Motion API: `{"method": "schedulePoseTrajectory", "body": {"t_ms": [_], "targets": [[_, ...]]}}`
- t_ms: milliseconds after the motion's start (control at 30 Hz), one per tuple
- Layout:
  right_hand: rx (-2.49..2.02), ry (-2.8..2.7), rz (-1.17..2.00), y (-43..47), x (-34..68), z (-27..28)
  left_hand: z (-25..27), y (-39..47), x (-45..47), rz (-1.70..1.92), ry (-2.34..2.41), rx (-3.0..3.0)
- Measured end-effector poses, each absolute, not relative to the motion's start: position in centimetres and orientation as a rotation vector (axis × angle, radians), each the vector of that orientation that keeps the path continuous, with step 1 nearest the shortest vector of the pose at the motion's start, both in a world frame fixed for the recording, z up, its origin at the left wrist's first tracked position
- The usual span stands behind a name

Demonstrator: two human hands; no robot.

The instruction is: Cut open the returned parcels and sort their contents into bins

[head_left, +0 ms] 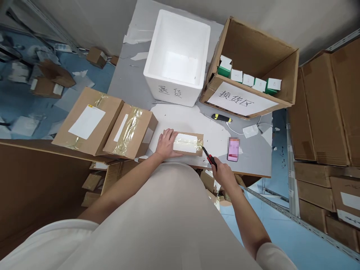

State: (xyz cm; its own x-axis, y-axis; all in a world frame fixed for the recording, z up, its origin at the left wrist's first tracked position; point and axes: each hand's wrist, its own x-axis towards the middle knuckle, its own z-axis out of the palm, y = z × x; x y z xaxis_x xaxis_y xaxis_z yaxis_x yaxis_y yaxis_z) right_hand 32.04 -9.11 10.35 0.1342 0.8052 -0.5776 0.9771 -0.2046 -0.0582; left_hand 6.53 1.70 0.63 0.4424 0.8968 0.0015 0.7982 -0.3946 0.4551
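White shirt between outstretched arms, hands on box and knife.

"Where can a hand pass by the taped box?"
"Beyond it, short of the foam bin."
"Left of it?"
"Left hand, then a carton."
"Right?"
"The cutter in the right hand, then the phone."

Left hand on left end of taped box; right hand grips knife, tip at box's right end, contact hard to tell. Phone right of knife; foam bin beyond.
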Motion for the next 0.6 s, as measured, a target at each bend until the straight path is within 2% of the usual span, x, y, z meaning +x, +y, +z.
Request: {"method": "schedulePoseTrajectory", "body": {"t_ms": [167, 300, 467, 600], "targets": [[2.108, 1.729, -0.753, -11.3, 32.4, 10.7, 0.5, 1.7, 6.6, 0.346, 1.462, 2.297], [2.408, 1.617, -0.652, -12.4, 34.7, 9.7, 0.1, 1.9, 6.4, 0.343, 1.449, 2.322], [2.599, 1.467, -0.630, -9.9, 35.5, 3.5, 0.5, 3.0, 5.7, 0.274, 1.365, 2.458], [2.555, 1.461, -0.601, -7.8, 33.7, -2.8, 1.1, 2.3, 5.3, 0.295, 1.214, 2.660]]}}
